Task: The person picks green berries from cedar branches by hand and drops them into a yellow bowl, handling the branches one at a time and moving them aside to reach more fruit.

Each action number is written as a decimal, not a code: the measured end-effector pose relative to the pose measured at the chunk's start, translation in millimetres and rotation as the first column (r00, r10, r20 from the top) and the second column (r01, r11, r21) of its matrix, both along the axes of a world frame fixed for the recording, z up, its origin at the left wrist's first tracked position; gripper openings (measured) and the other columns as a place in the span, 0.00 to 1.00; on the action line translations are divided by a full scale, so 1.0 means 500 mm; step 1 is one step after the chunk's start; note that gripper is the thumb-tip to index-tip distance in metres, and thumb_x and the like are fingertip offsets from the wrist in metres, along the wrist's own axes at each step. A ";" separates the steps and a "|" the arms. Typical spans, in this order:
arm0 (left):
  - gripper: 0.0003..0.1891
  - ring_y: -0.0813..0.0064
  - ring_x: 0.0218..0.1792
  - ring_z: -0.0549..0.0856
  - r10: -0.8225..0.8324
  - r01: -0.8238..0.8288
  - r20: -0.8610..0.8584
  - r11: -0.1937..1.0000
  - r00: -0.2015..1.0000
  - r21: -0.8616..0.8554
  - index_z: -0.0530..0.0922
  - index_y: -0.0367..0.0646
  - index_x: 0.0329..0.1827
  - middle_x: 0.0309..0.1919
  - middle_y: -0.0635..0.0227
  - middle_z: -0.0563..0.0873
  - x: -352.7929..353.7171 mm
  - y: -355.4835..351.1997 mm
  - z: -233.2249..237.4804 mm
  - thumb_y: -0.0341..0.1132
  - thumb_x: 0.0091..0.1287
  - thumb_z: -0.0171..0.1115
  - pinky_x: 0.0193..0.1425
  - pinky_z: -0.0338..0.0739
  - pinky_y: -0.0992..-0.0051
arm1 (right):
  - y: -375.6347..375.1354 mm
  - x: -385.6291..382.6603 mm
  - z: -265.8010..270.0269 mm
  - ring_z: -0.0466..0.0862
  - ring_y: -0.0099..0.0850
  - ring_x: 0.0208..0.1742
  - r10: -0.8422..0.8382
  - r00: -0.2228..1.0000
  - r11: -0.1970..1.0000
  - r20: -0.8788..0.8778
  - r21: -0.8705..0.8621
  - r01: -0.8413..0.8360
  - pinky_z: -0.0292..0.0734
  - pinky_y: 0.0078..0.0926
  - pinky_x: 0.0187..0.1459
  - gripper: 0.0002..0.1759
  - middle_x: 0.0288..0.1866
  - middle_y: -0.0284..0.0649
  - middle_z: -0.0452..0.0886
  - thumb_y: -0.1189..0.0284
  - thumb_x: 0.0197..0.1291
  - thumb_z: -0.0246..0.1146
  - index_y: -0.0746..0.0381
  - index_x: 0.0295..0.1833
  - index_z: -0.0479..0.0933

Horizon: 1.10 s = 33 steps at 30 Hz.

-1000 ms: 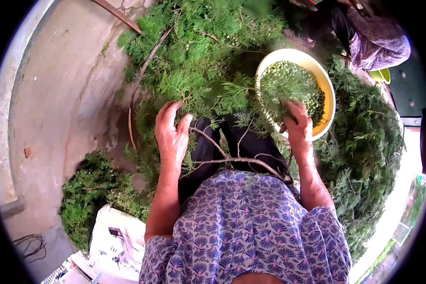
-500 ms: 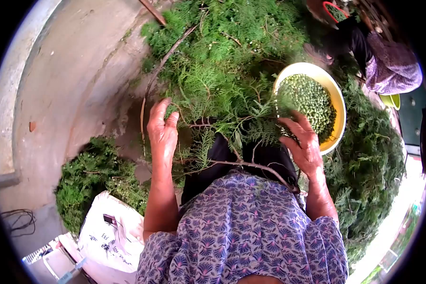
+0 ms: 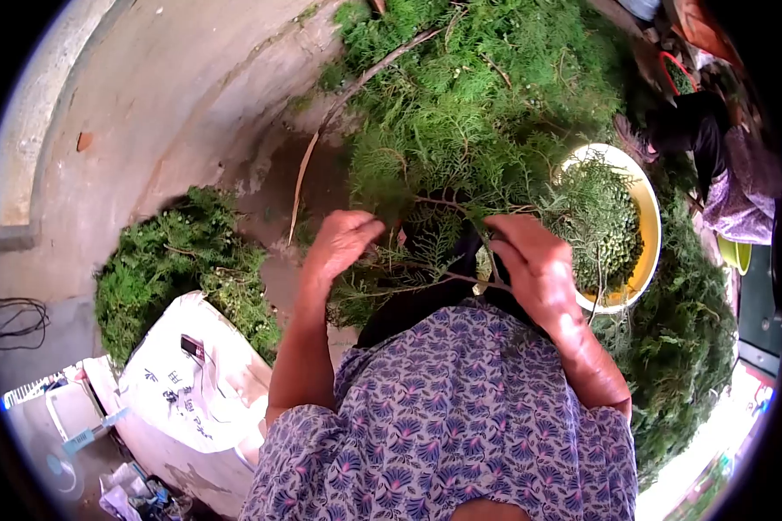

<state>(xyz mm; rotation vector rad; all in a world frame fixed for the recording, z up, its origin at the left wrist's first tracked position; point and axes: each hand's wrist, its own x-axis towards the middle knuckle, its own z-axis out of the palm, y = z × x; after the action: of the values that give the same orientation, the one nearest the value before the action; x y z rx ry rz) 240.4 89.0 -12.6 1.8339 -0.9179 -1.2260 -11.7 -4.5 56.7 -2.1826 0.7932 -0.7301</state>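
A leafy evergreen branch [image 3: 465, 276] with flat feathery sprays lies across my lap, its bare stem reaching my right hand. My right hand [image 3: 534, 260] has its fingers curled around the branch near its woody part. On the other side, my left hand [image 3: 341, 247] is closed with the fingertips together beside the sprays; whatever it pinches is hidden. To the right of my right hand stands a yellow-white basin [image 3: 652, 234] holding many small green seed cones [image 3: 621, 230]. A leafy spray [image 3: 586, 208] hangs over the basin's left part.
A large heap of green branches [image 3: 495, 95] lies in front, with a darker heap [image 3: 682, 365] at right. More cuttings [image 3: 174, 269] sit at left behind a white sack [image 3: 178, 382] bearing a phone [image 3: 192, 347]. Another person [image 3: 738, 187] sits at far right. A long bare stick [image 3: 339, 100] leans ahead.
My view has shifted, so the scene sits further right. My right hand has moved from the basin's edge onto the branch. My left hand has closed, and a spray now covers part of the basin.
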 end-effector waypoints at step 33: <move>0.07 0.78 0.35 0.78 0.698 -0.587 0.065 0.646 0.714 -0.488 0.79 0.35 0.39 0.31 0.67 0.81 -0.013 0.134 0.070 0.31 0.65 0.57 0.44 0.71 0.78 | -0.021 0.006 -0.094 0.80 0.28 0.28 -0.174 0.979 0.921 -0.104 0.334 0.199 0.74 0.25 0.31 0.21 0.30 0.46 0.81 0.81 0.56 0.59 0.63 0.57 0.72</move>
<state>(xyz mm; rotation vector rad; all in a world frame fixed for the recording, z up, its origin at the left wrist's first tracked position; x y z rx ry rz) 233.9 156.0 22.3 1.7210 -0.5018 -0.2979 -8.9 -15.1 9.8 -1.8430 1.0913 -0.5563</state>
